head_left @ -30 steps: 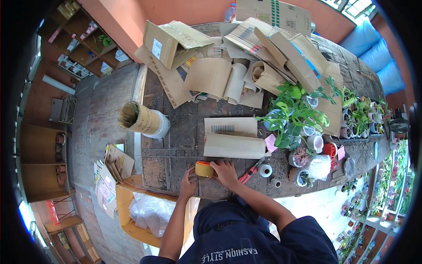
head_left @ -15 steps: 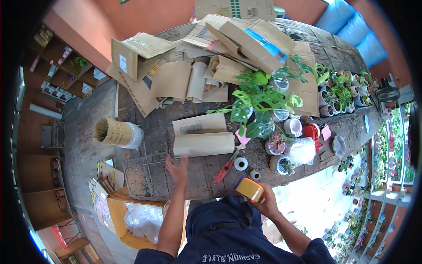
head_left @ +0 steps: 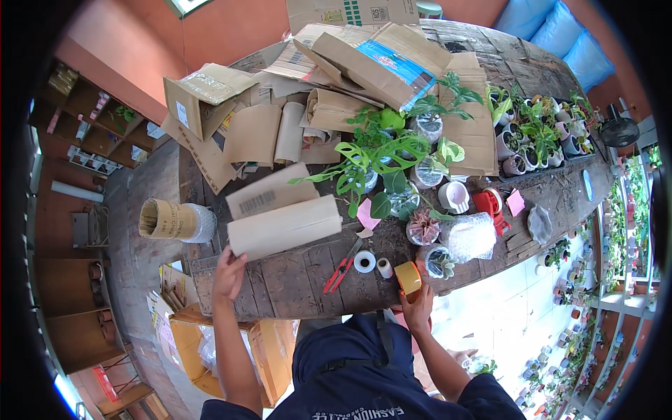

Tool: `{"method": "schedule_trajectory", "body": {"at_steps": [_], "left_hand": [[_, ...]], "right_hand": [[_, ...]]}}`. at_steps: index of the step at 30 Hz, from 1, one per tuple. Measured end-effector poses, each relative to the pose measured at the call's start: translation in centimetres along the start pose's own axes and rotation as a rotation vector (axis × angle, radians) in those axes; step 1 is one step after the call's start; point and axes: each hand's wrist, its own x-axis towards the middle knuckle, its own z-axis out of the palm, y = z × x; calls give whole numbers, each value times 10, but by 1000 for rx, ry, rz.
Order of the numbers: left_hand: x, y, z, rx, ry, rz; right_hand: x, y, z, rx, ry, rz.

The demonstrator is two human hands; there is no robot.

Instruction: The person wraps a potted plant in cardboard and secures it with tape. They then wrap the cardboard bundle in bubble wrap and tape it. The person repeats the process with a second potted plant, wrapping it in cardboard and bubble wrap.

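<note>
The right hand (head_left: 418,308) is at the near edge of the wooden surface (head_left: 294,283), and its fingers are closed around a roll of yellow-brown packing tape (head_left: 408,277), which it holds just above the edge. The left hand (head_left: 229,273) lies further to the left on the same surface. Its fingers are stretched out and mostly open, and the tips touch the near end of a rolled sheet of brown cardboard (head_left: 285,226); they do not grip anything. This roll lies flat, with a flat piece of cardboard (head_left: 269,192) touching it behind.

Between the two hands lie red-handled scissors (head_left: 341,267), then a small white tape roll (head_left: 364,262) and a smaller spool (head_left: 384,267) just beside it. Near the tape in the right hand stand a small potted succulent (head_left: 439,260) and a reddish plant (head_left: 422,227), and next to them is a lump of bubble wrap (head_left: 470,236). A pink paper note (head_left: 367,214) lies under the large green leaves of a plant (head_left: 381,154). Many folded cardboard boxes (head_left: 364,59) are piled at the far side. On the left, a roll of corrugated paper (head_left: 173,221) stands beside the surface.
</note>
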Motion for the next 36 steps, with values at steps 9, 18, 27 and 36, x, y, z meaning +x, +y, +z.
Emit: {"method": "schedule_trajectory", "body": {"at_steps": [9, 18, 27, 36], "left_hand": [[-65, -31, -21, -194, 473, 81], [-77, -42, -8, -356, 814, -52], [-71, -91, -30, -304, 867, -159], [-55, -78, -32, -278, 976, -309]], "right_hand": [[-1, -9, -18, 36, -35, -145], [23, 36, -42, 438, 65, 180], [59, 51, -20, 511, 52, 88], [72, 8, -28, 501, 146, 191]]}}
